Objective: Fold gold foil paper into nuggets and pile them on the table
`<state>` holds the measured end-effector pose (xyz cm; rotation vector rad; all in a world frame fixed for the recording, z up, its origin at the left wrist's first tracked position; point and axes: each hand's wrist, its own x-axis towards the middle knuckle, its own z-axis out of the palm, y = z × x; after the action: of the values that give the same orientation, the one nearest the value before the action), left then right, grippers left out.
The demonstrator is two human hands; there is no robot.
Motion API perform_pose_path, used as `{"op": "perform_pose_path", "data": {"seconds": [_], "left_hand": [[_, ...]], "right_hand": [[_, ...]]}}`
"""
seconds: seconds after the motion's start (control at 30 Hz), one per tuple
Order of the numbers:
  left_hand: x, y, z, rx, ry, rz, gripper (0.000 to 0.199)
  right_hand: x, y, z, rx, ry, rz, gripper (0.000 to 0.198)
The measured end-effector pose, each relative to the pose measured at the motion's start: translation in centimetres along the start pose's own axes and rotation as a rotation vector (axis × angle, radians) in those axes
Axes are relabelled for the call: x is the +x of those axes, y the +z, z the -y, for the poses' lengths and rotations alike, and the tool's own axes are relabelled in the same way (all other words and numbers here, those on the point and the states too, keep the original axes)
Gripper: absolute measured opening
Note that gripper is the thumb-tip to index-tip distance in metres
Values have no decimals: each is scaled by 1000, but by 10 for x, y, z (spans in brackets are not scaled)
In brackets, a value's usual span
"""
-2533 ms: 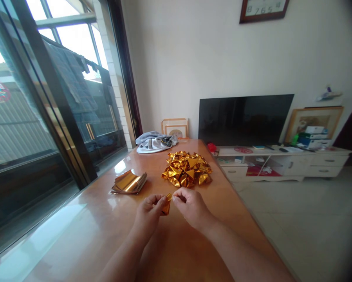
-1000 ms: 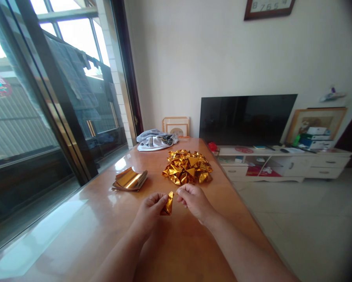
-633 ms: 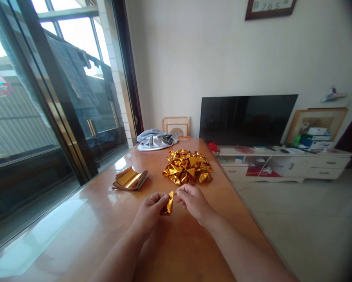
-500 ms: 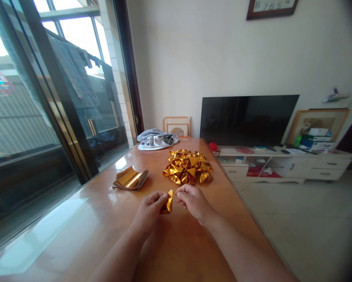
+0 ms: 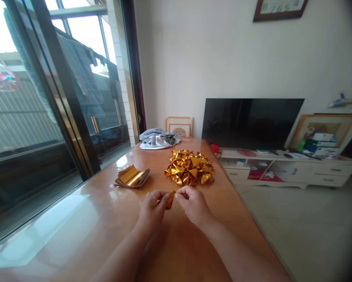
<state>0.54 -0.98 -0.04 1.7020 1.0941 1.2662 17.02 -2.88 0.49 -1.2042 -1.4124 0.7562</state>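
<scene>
Forearms (image 5: pixel 123 248), both bare, reaching up from the bottom edge over a glossy brown tabletop (image 5: pixel 105 227). Just below the centre of the frame, left hand (image 5: pixel 152 203) with thumb over a small gold foil piece (image 5: pixel 170 201) and fingers curled behind, pinching it. Close beside, right hand (image 5: pixel 195 203) with thumb and forefinger pressed together at the foil's upper right edge, apparently pinching a sliver of it. To work the edge well, hold the left pinch steady and close to the crease; draw with the right fingertips only, lightly, since thin foil probably dents or tears easily; then press along the crease for a sharp line. Long axis steep, leaning slightly to the right; narrow end towards the top of the frame, broader end downwards, partly hidden by the left thumb. Farther up, left of centre, a stack of foil sheets (image 5: pixel 132 176), slightly curled; right of centre, well apart from it, a heap of folded foil shapes (image 5: pixel 190 168). Beyond, at the table's far end, crumpled grey cloth (image 5: pixel 156 139); farther off, right of centre, a dark television (image 5: pixel 252 123).
</scene>
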Motion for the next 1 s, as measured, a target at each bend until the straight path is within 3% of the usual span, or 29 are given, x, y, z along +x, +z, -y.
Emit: {"op": "perform_pose_path", "data": {"seconds": [0.5, 0.83, 1.0], "left_hand": [[-3, 2, -2, 489, 213, -49, 32], [-4, 2, -4, 486, 202, -55, 30], [-3, 3, -5, 291, 134, -69, 35]], "right_hand": [[2, 4, -12, 30, 34, -58, 19], [0, 5, -6, 311, 209, 19, 15], [1, 5, -6, 398, 251, -30, 15]]}}
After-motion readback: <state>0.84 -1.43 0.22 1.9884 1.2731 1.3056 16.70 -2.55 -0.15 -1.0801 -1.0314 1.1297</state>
